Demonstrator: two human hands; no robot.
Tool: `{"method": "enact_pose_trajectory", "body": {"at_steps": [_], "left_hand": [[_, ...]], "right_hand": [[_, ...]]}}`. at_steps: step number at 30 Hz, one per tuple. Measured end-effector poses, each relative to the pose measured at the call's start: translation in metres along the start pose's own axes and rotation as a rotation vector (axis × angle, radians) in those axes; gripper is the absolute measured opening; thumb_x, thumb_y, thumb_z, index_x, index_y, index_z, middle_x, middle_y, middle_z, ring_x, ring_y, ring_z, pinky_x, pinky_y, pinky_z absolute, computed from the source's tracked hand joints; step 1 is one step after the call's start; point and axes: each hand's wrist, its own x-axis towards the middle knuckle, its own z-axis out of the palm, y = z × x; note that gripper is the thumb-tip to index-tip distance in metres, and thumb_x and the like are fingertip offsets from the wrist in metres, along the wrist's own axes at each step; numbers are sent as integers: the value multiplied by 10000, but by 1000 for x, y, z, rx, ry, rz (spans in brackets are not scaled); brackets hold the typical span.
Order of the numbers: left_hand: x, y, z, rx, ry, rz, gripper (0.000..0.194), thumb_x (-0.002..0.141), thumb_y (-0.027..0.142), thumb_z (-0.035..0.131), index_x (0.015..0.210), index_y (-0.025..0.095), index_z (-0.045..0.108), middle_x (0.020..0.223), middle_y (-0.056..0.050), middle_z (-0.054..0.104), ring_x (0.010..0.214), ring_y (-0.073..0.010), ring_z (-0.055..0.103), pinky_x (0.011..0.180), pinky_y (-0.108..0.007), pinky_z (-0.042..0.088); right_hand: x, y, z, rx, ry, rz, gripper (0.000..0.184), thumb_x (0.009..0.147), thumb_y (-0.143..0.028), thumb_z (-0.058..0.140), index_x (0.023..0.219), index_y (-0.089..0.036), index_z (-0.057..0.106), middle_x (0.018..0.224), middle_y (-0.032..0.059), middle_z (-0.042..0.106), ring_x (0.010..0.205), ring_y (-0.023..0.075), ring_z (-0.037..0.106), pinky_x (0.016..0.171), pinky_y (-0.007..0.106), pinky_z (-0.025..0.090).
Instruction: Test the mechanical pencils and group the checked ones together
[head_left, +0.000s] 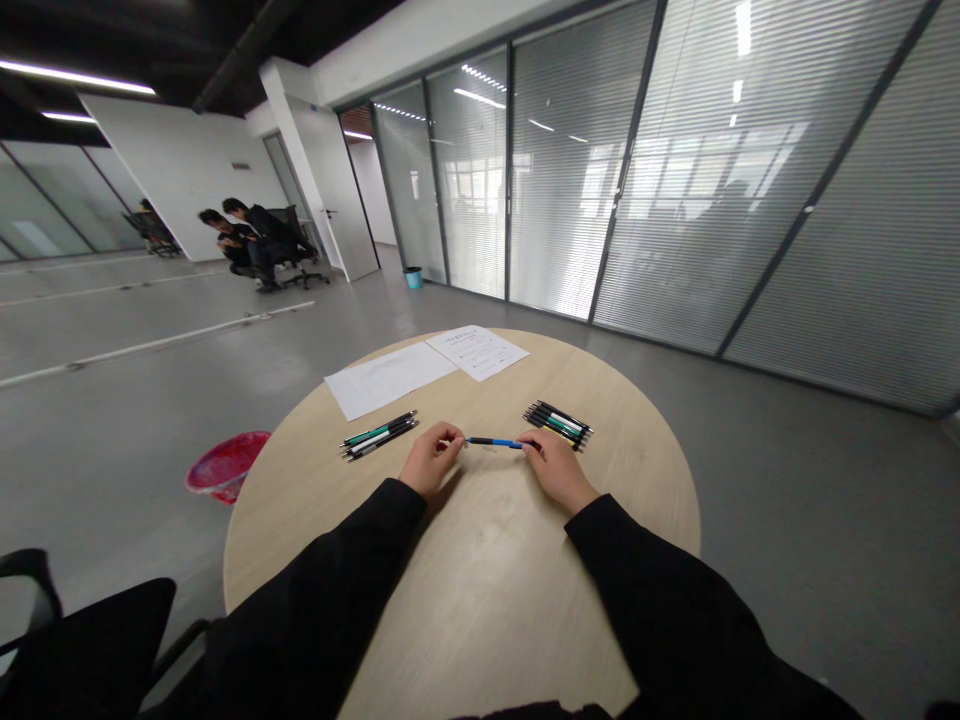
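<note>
A blue and black pen (495, 442) is held level between my two hands, just over the middle of the round table (480, 560). My left hand (433, 458) pinches its black end, and my right hand (556, 464) pinches the blue end. Beyond my left hand lies a row of several pens (379, 436), black, green and white, side by side. A second group of several pens (559, 424), with black, white, green and yellow barrels, lies just behind my right hand, which covers part of it. The pen's two tips are hidden by my fingers.
Two printed paper sheets (397, 378) lie at the table's far edge. A red basin (225, 465) is on the floor to the left. A black chair (90, 640) stands at the lower left. Two people (259, 240) sit farther back, near an open door (341, 200).
</note>
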Motion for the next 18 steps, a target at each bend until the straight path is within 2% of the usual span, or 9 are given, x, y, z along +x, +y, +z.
{"method": "enact_pose_trajectory", "body": {"at_steps": [18], "left_hand": [[1, -4, -3, 46, 10, -14, 239, 865, 392, 532, 782, 186, 619, 757, -25, 629, 700, -166, 563, 624, -278, 455]], "right_hand": [[-1, -6, -1, -28, -44, -48, 168, 892, -126, 546, 926, -187, 699, 943, 70, 695, 895, 202, 609, 845, 341, 459]]}}
